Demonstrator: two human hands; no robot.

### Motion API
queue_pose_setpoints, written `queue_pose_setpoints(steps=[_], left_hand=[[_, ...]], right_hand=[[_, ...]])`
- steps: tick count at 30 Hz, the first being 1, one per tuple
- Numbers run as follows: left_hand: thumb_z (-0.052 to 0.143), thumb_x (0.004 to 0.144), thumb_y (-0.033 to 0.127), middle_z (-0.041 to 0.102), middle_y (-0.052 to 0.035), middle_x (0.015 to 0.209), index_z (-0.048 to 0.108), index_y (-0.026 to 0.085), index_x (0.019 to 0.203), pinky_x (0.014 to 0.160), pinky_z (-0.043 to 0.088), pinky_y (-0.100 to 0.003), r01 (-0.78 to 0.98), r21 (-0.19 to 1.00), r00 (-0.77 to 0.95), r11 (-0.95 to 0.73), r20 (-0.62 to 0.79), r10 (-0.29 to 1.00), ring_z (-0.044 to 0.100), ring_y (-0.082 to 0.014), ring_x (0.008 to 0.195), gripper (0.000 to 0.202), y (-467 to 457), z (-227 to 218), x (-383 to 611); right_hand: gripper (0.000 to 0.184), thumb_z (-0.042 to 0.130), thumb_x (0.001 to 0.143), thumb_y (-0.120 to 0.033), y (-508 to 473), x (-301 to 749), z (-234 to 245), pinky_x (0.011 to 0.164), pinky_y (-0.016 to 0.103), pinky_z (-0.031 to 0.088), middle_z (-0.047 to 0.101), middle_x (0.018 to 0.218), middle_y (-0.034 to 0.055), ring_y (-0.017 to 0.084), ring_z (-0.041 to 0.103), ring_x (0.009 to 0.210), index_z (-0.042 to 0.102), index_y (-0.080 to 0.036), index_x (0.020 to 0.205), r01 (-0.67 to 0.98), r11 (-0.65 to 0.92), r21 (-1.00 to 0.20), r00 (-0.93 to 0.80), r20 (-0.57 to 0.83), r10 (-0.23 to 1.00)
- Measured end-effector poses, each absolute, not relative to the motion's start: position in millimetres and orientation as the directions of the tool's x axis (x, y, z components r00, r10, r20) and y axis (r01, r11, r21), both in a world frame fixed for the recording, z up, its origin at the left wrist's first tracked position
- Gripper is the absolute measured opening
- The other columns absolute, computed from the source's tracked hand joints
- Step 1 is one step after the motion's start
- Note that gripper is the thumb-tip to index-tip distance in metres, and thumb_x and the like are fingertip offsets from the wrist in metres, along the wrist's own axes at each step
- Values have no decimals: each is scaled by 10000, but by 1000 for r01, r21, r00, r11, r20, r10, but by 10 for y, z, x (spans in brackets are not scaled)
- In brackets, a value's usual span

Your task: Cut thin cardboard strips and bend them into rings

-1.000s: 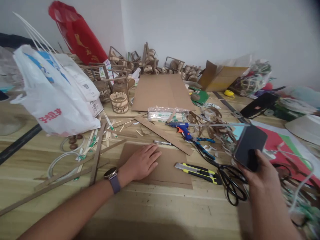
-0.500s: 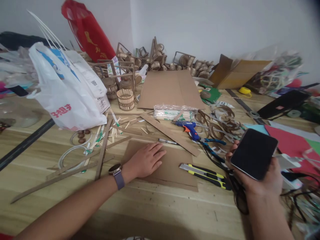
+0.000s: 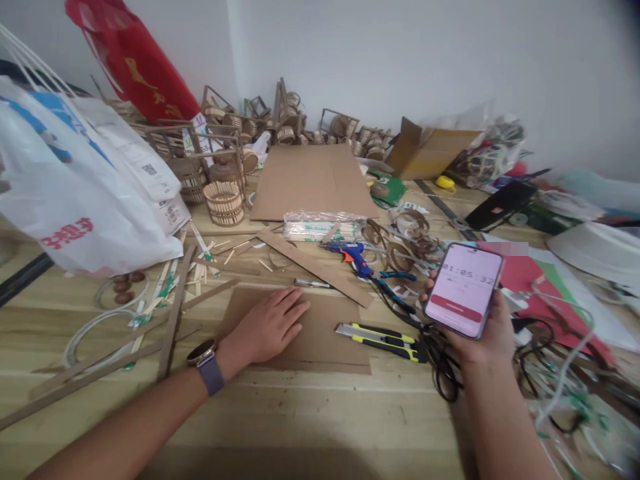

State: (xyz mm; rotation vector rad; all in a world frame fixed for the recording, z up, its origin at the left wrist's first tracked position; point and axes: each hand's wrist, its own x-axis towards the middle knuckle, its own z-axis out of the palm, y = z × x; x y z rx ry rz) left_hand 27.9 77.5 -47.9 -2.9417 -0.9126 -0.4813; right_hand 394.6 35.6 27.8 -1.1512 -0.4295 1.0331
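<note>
My left hand [image 3: 265, 327] lies flat, fingers together and stretched out, on a brown cardboard sheet [image 3: 330, 333] on the wooden table; a watch [image 3: 204, 353] is on that wrist. My right hand [image 3: 483, 337] grips a phone [image 3: 464, 290] held up above the table, its screen lit with a timer and a red bar. A yellow and black utility knife [image 3: 380, 335] lies just right of the cardboard sheet. Black scissors [image 3: 440, 370] lie under my right hand.
A white plastic bag [image 3: 75, 200] and a red bag [image 3: 133, 63] stand at the left. A large cardboard sheet [image 3: 313, 180], small stick baskets [image 3: 224, 203], a pack of sticks [image 3: 323, 228], a blue glue gun [image 3: 353, 255], cardboard strips [image 3: 315, 267] and tangled cables [image 3: 560, 373] crowd the table.
The phone's screen was dark and is now lit. My right hand has turned the phone toward me and drawn it closer. My left hand has stayed on the cardboard.
</note>
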Motion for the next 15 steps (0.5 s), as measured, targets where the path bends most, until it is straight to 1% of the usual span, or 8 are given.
queue_pose_setpoints(steps=[2,4,6,10,15], left_hand=[[316,1070,351,486,-151,1506,541,147,1396,1148,380,-480,557,76,775,-827,311,550,436,-280,1393,446,782,-504,275],[323,1068,357,485,-141,1509,550,155,1390,1147,385,-473,558,79,772,-826,315,552,434,-275,1395,443,791,-525,270],[330,1066,358,488,-139,1508,553,155,1387,1141,393,-472,556,75,773,-828,319,548,440,-277,1389,441,800,-540,262],[334,1065,348,496,-143,1500,545,149,1398,1135,404,-467,545,51,782,-837,330,529,448,-280,1385,442,813,-550,250],[340,1063,345,491,-149,1504,555,144,1390,1137,402,-465,539,36,788,-842,331,519,446,-284,1388,440,818,-559,249]], right_hand=[[455,347,956,-577,396,4060,268,904,519,565,741,1192,41,259,728,977,657,-364,1211,-431,12,-902,477,-216,852],[419,386,964,-552,451,4212,231,911,520,562,746,1194,42,275,722,1032,634,-357,1239,-423,-28,-906,472,-247,846],[411,399,973,-530,497,4380,182,899,533,567,764,1148,56,291,720,1052,621,-332,1256,-426,-72,-902,476,-291,830],[441,376,989,-542,505,4643,92,822,540,597,786,1055,84,301,747,972,616,-284,1254,-433,-144,-890,459,-355,814],[362,437,986,-508,494,4697,-11,765,496,628,794,991,62,270,768,847,617,-275,1197,-466,-166,-869,445,-393,805]])
